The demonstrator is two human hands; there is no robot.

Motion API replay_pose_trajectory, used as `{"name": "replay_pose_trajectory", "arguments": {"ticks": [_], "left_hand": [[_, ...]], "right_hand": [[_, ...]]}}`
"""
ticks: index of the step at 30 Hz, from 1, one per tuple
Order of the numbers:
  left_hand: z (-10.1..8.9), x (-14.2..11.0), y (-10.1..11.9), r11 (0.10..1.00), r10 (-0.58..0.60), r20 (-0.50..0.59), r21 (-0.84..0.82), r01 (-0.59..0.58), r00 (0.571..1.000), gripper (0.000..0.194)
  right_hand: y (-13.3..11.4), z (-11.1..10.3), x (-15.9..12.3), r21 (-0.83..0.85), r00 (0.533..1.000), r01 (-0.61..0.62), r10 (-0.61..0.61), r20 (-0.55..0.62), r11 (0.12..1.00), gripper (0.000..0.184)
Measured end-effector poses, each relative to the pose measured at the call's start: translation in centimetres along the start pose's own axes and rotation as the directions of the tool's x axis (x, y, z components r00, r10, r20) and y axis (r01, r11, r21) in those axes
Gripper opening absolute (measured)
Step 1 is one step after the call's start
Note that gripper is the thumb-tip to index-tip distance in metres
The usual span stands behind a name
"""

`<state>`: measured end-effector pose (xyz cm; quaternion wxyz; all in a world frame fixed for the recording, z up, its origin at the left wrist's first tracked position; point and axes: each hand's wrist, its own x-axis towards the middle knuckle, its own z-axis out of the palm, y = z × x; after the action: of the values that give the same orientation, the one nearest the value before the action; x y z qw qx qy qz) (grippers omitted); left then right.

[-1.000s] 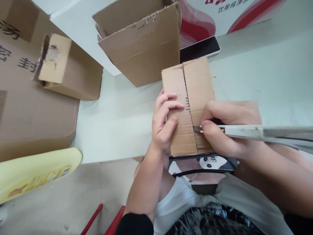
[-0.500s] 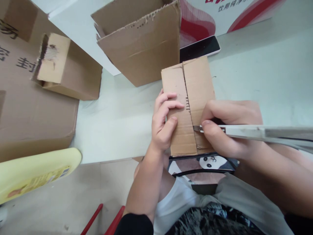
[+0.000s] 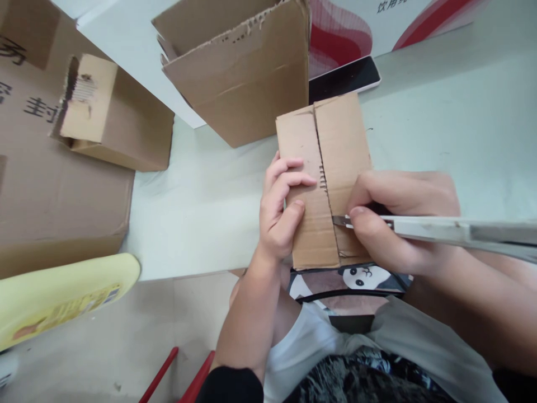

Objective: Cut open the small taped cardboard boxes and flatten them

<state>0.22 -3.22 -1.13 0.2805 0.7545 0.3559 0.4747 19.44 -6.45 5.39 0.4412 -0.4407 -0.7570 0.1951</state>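
Note:
A small brown cardboard box (image 3: 342,134) sits near the table's front edge, its two top flaps meeting at a dark seam. My left hand (image 3: 280,204) grips the box's left side, with thumb and fingers resting on the left flap. In my right hand (image 3: 390,218) is a white utility knife (image 3: 436,228), held like a pen between thumb and forefinger. The blade tip touches the seam in the lower part of the box top. Part of the right flap is hidden beneath my right hand.
A taller open cardboard box (image 3: 247,78) stands behind, beside a black-screened phone (image 3: 348,78) and a red-and-white carton (image 3: 428,28). Leftward are a small torn-ended box (image 3: 126,120), a large carton (image 3: 67,190) and a yellow bottle (image 3: 71,296). A panda-print bag (image 3: 361,278) lies below the table edge.
My right hand has shifted very slightly to the right, and the knife's handle end has swung a little lower. My left hand and the small box stay nearly still.

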Motion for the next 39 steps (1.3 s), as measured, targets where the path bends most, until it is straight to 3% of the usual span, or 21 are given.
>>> {"name": "replay_pose_trajectory", "arguments": {"ticks": [2,8,13,20,39], "left_hand": [[0.0,0.0,0.0,1.0,0.0,-0.001,-0.003,0.0,1.0,0.034],[0.0,0.0,0.0,1.0,-0.008,-0.002,0.009,0.008,1.0,0.036],[0.0,0.0,-0.1,1.0,0.0,0.002,0.03,0.0,1.0,0.038],[0.0,0.0,-0.1,0.999,0.004,0.005,0.043,-0.004,1.0,0.039],[-0.2,-0.2,-0.1,0.997,-0.006,0.022,0.074,0.005,1.0,0.039]], "right_hand": [[0.1,0.1,0.0,0.013,0.999,-0.001,0.001,-0.038,1.0,0.021],[0.0,-0.5,0.2,-0.013,0.997,0.025,-0.024,0.076,1.0,0.021],[0.2,0.1,-0.4,0.007,0.999,-0.025,0.025,-0.042,1.0,0.02],[0.2,0.1,-0.7,-0.067,0.998,-0.063,0.063,-0.014,0.996,0.021],[-0.2,0.2,-0.5,-0.019,0.995,-0.102,0.102,-0.011,0.995,0.024]]}}
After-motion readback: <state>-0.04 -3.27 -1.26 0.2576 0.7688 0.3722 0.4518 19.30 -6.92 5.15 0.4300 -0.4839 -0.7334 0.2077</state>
